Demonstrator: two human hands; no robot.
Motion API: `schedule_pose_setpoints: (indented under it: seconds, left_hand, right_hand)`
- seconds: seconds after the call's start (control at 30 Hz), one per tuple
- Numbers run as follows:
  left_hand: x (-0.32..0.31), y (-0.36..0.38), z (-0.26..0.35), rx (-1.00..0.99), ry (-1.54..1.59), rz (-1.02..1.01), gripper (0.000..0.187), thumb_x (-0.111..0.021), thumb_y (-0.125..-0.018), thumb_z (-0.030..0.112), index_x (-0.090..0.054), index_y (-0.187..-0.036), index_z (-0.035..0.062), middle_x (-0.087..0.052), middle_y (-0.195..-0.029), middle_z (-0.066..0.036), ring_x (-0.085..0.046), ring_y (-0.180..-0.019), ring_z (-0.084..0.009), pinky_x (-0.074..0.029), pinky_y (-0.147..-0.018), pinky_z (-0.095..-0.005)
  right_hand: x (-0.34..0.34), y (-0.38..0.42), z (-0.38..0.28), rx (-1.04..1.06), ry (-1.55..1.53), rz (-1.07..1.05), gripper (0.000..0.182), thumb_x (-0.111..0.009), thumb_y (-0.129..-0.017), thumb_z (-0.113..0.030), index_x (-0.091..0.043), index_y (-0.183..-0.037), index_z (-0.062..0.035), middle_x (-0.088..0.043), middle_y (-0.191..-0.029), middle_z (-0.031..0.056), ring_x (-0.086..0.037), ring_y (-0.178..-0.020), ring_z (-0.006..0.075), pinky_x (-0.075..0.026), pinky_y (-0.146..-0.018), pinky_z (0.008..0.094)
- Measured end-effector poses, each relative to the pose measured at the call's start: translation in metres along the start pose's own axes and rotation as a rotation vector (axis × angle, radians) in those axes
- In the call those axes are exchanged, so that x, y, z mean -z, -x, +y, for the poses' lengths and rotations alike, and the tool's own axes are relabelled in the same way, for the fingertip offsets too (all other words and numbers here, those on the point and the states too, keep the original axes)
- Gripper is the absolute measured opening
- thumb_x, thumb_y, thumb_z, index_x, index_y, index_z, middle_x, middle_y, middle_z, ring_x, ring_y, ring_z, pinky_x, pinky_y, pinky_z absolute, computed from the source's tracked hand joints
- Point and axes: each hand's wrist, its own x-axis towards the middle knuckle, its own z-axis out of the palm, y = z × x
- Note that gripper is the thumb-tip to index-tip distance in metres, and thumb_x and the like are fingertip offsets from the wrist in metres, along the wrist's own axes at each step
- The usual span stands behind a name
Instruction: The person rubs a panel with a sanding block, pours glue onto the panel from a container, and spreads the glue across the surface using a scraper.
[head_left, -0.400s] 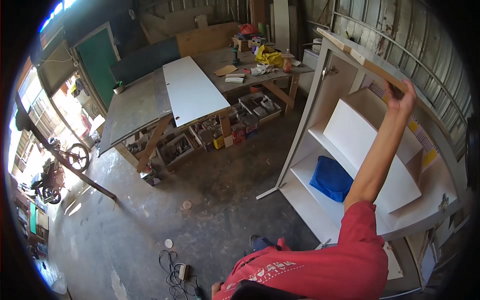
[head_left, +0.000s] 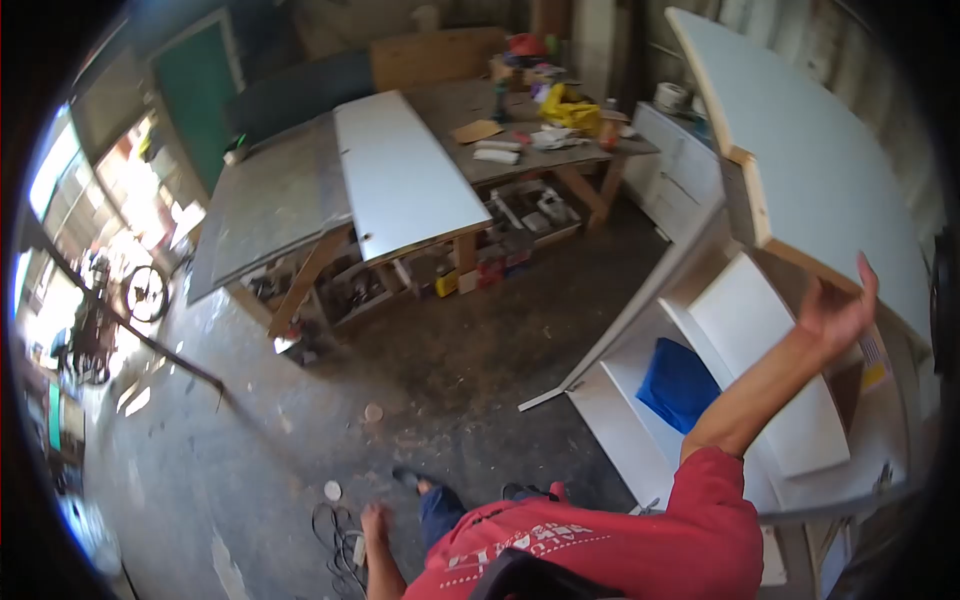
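A large white panel (head_left: pixel 815 130) with a bare wooden edge and a notch is tilted up at the upper right. My right hand (head_left: pixel 835 318) grips its lower edge, fingers underneath and thumb up along the side. Below my right arm lies the open white cabinet (head_left: pixel 630 430), with an inner white board (head_left: pixel 755 330) and a folded blue cloth or bag (head_left: pixel 678 385) inside. Low beside my body, my left hand (head_left: pixel 376 524) hangs near black cables (head_left: pixel 335 540) on the floor. Its fingers are blurred, and nothing in them can be made out.
A workbench (head_left: pixel 270 200) bears a long white board (head_left: pixel 405 175), a yellow bag (head_left: pixel 570 107) and small items. Boxes of tools (head_left: pixel 535 215) stand beneath it. A slanting pole (head_left: pixel 150 335) and a motorcycle (head_left: pixel 145 293) are at left. Corrugated metal forms the right wall.
The panel has swung up and tilted, showing its broad white face. My right hand has moved lower and right with its edge. My left hand has come out from beside my body.
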Motion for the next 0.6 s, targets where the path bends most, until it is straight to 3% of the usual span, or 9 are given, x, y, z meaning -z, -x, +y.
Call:
schedule_pose_setpoints:
  seconds: [0.03, 0.1, 0.2, 0.23, 0.33, 0.4, 0.47, 0.53, 0.6]
  left_hand:
    - [0.007, -0.02, 0.035, 0.331, 0.499, 0.092, 0.022, -0.061, -0.094, 0.024, -0.07, -0.106, 0.0077, -0.067, -0.082, -0.004, -0.064, -0.073, -0.0152, -0.05, -0.06, -0.0306]
    - [0.042, -0.094, 0.109, 0.205, 0.426, 0.137, 0.041, -0.064, -0.097, 0.029, -0.067, -0.13, 0.0057, -0.07, -0.093, -0.005, -0.064, -0.08, -0.0145, -0.05, -0.068, -0.0299]
    - [0.106, -0.172, 0.25, 0.02, 0.478, 0.217, 0.052, -0.067, -0.097, 0.03, -0.059, -0.141, 0.0037, -0.072, -0.118, -0.008, -0.068, -0.106, -0.0189, -0.051, -0.091, -0.0317]
    - [0.131, -0.196, 0.285, -0.11, 0.556, 0.238, 0.046, -0.068, -0.098, 0.028, -0.063, -0.134, 0.0002, -0.071, -0.12, -0.008, -0.064, -0.106, -0.0154, -0.049, -0.088, -0.0282]
    - [0.22, -0.249, 0.397, -0.457, 0.474, 0.252, 0.053, -0.066, -0.099, 0.027, -0.056, -0.142, -0.0023, -0.068, -0.128, -0.012, -0.064, -0.11, -0.0181, -0.048, -0.095, -0.0317]
    - [0.274, -0.275, 0.474, -0.575, 0.426, 0.287, 0.06, -0.064, -0.097, 0.035, -0.055, -0.144, -0.0006, -0.065, -0.137, -0.013, -0.058, -0.13, -0.0241, -0.042, -0.111, -0.0398]
    - [0.321, -0.297, 0.553, -0.839, 0.336, 0.343, 0.055, -0.066, -0.098, 0.033, -0.058, -0.14, -0.0021, -0.068, -0.132, -0.013, -0.061, -0.123, -0.0218, -0.045, -0.105, -0.0346]
    - [0.363, -0.308, 0.623, -1.031, 0.065, 0.415, 0.048, -0.056, -0.102, 0.034, -0.062, -0.136, 0.0015, -0.065, -0.135, -0.012, -0.058, -0.128, -0.0221, -0.041, -0.11, -0.0379]
    - [0.397, -0.334, 0.695, -1.318, 0.024, 0.285, 0.046, -0.046, -0.106, 0.036, -0.059, -0.14, 0.0069, -0.055, -0.149, -0.011, -0.055, -0.134, -0.0254, -0.039, -0.114, -0.0432]
  right_hand:
    - [0.001, 0.003, 0.011, -0.008, -0.006, -0.035, 0.038, -0.073, -0.084, -0.01, -0.062, -0.114, 0.0112, -0.069, -0.11, 0.022, -0.069, -0.099, 0.0333, -0.06, -0.089, 0.0435]
    - [-0.022, 0.027, 0.037, 0.0, -0.02, -0.043, 0.041, -0.074, -0.083, -0.011, -0.062, -0.115, 0.0131, -0.069, -0.111, 0.0237, -0.069, -0.098, 0.0339, -0.061, -0.088, 0.0417]
    - [-0.05, 0.059, 0.088, 0.017, -0.009, -0.13, 0.044, -0.075, -0.082, -0.011, -0.061, -0.115, 0.0154, -0.067, -0.112, 0.0249, -0.068, -0.101, 0.0341, -0.06, -0.087, 0.0404]
    - [-0.065, 0.073, 0.105, 0.066, 0.016, -0.121, 0.045, -0.075, -0.082, -0.011, -0.061, -0.115, 0.0169, -0.066, -0.113, 0.0261, -0.067, -0.102, 0.0342, -0.059, -0.09, 0.0406]
    - [-0.15, 0.117, 0.168, 0.167, 0.025, -0.136, 0.045, -0.075, -0.082, -0.01, -0.061, -0.113, 0.0193, -0.064, -0.114, 0.0283, -0.065, -0.105, 0.0346, -0.054, -0.094, 0.0412]
    - [-0.19, 0.137, 0.209, 0.223, 0.043, -0.142, 0.043, -0.074, -0.082, -0.009, -0.061, -0.111, 0.0207, -0.063, -0.113, 0.0301, -0.064, -0.106, 0.0356, -0.048, -0.101, 0.0426]
    - [-0.218, 0.128, 0.244, 0.189, 0.025, -0.184, 0.04, -0.076, -0.078, -0.007, -0.064, -0.106, 0.0201, -0.062, -0.111, 0.0311, -0.064, -0.107, 0.0372, -0.049, -0.099, 0.045]
    - [-0.274, 0.147, 0.277, 0.228, 0.08, -0.29, 0.046, -0.073, -0.077, -0.008, -0.061, -0.112, 0.0195, -0.061, -0.115, 0.03, -0.063, -0.108, 0.0368, -0.049, -0.099, 0.0466]
    - [-0.338, 0.171, 0.307, 0.321, 0.158, -0.433, 0.052, -0.07, -0.076, -0.01, -0.057, -0.117, 0.0189, -0.06, -0.119, 0.029, -0.063, -0.109, 0.0364, -0.049, -0.099, 0.0482]
